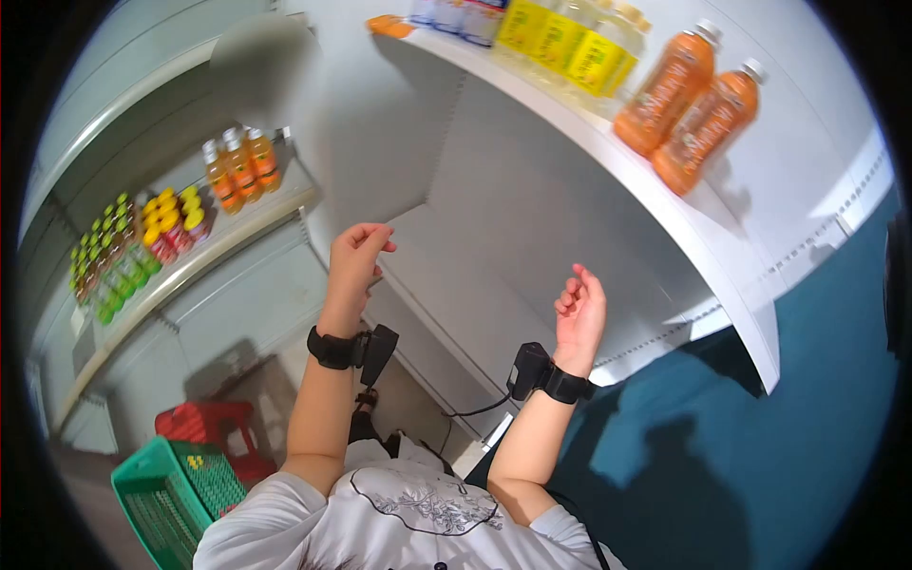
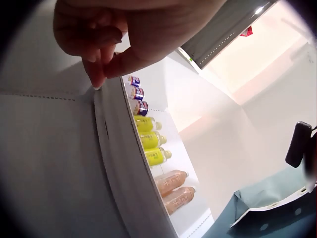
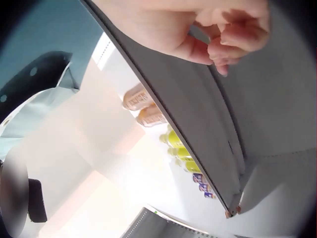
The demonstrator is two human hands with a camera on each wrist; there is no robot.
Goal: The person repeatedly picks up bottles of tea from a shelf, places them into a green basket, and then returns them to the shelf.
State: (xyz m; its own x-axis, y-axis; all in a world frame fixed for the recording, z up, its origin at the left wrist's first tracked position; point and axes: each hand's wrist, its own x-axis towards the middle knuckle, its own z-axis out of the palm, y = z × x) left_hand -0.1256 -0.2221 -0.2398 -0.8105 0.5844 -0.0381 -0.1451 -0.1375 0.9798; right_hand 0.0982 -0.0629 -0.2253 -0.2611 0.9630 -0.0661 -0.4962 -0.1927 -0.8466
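Both hands are raised below the upper white shelf (image 1: 608,142), and neither holds anything. The left hand (image 1: 356,266) has loosely bent fingers, with thumb and index close together; in the left wrist view this hand (image 2: 133,34) appears over the shelf's edge. The right hand (image 1: 580,309) has its fingers loosely curled, seen also in the right wrist view as a hand (image 3: 208,29) beside the shelf's underside. On that shelf stand orange bottles (image 1: 708,128), yellow-labelled bottles (image 1: 594,62) and blue-and-white containers (image 1: 482,21).
A lower white shelf (image 1: 446,256) lies beyond the hands. The left shelf (image 1: 252,214) carries orange bottles (image 1: 240,171), yellow-capped bottles (image 1: 171,223) and green bottles (image 1: 119,280). A green basket (image 1: 166,494) and a red stool (image 1: 204,418) stand at lower left. Teal cloth (image 1: 807,380) is at right.
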